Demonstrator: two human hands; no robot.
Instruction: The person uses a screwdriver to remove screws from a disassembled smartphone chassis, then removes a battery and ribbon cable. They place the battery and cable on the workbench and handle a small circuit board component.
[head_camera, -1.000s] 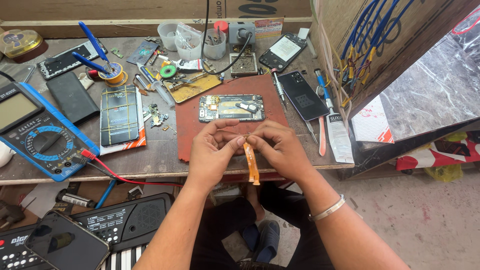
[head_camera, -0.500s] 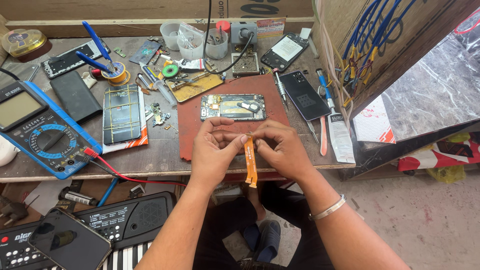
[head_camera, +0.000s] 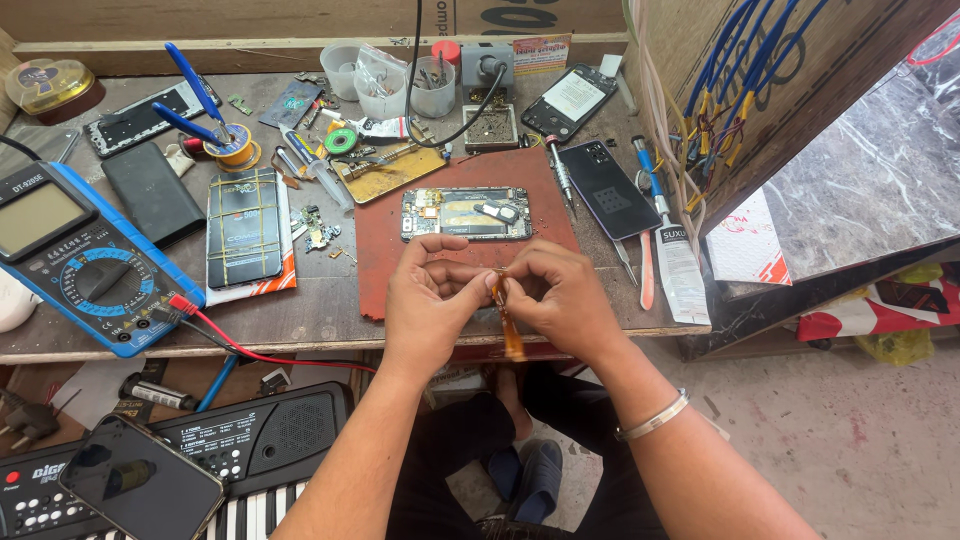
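Left hand (head_camera: 432, 300) and right hand (head_camera: 556, 295) pressed together, both pinching top of orange flex ribbon cable (head_camera: 510, 325), hung over near edge of red work mat (head_camera: 380, 250). Opened phone (head_camera: 466, 213) farther back on mat; blue multimeter (head_camera: 85, 260) well left of mat.

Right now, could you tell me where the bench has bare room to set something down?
Bare patches: the red mat left of the hands, and the wood between the packaged battery and mat. The back, around the cups and tools, is crowded.
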